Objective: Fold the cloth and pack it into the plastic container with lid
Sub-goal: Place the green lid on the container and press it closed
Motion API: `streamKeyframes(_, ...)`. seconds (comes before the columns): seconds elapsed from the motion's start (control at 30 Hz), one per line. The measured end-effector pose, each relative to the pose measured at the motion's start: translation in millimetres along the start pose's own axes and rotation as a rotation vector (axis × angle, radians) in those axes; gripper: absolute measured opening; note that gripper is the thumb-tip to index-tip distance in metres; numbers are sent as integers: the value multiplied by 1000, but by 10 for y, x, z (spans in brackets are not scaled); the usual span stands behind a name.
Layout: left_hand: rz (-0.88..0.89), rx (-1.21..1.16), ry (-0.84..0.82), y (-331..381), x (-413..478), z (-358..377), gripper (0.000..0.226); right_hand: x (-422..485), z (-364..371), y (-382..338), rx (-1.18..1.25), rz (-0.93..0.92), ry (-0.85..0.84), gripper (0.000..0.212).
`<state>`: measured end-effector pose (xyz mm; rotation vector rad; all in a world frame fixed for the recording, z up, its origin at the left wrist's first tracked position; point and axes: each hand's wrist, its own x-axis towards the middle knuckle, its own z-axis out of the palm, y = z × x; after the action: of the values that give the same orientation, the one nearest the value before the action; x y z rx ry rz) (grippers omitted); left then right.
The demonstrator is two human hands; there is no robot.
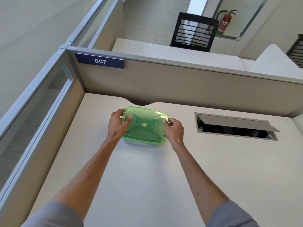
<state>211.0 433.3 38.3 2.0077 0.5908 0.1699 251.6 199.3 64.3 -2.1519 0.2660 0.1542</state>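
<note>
One green plastic container (145,126) with its lid (144,123) on sits on the pale desk (147,177), near the rear partition (180,82). An open cable hatch (236,126) lies to the right, well apart from the container. A blue plate marked 007 (99,60) is fixed to the partition top. One black mesh chair (193,32) and one red fire extinguisher (225,22) stand beyond. Nothing blocks the container. Both arms extend forward. The left hand (118,124) clasps the lid's left edge, thumb on top. The right hand (174,130) clasps the right edge, fingers curled. The cloth cannot be made out
</note>
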Motion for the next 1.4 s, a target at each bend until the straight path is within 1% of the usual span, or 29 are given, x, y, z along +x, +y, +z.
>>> streamKeyframes(0.07,24,127,14,-49,60,18,48,101,61,0,-95,13,4,28)
streamKeyframes(0.13,20,190,-10,-115,83,31,49,165,98,30,-164,45,20,34)
streamKeyframes(0.23,5,174,-40,-173,94,45,50,213,156,76,-223,70,36,37)
streamKeyframes(0.33,-6,150,-41,-182,81,47,51,223,194,99,-231,57,33,34)
streamKeyframes(0.4,-16,144,-43,-174,85,36,51,239,202,97,-228,48,20,27)
streamKeyframes(0.43,-20,140,-45,-167,90,30,51,245,201,94,-223,49,18,26)
streamKeyframes(0.63,-48,155,-58,-120,173,4,50,275,181,77,-124,93,-38,44)
streamKeyframes(0.7,-43,182,-62,-105,226,10,48,303,173,68,-113,86,-53,39)
streamKeyframes(0.8,-69,215,-69,-62,301,31,51,363,166,71,-115,90,-52,23)
streamKeyframes(0.83,-87,215,-69,-44,325,46,52,387,165,70,-115,98,-44,23)
streamKeyframes(0.9,-118,213,-62,-17,362,78,54,456,169,74,-106,130,-27,29)
streamKeyframes(0.97,-139,204,-48,-10,386,109,55,548,174,89,-39,192,-26,31)
streamKeyframes(1.1,-251,57,-21,-66,447,150,54,713,191,147,234,358,-93,25)
streamKeyframes(1.2,-359,-95,-18,-116,537,180,47,778,219,191,293,390,-91,18)
streamKeyframes(1.23,-391,-160,-17,-133,562,192,43,790,230,199,299,388,-83,19)
streamKeyframes(1.3,-439,-294,-14,-181,602,222,35,819,269,223,299,371,-72,28)
streamKeyframes(1.37,-458,-368,-24,-223,617,239,31,832,308,244,293,358,-66,36)
streamKeyframes(1.4,-462,-384,-28,-232,619,239,31,836,318,254,292,356,-64,37)
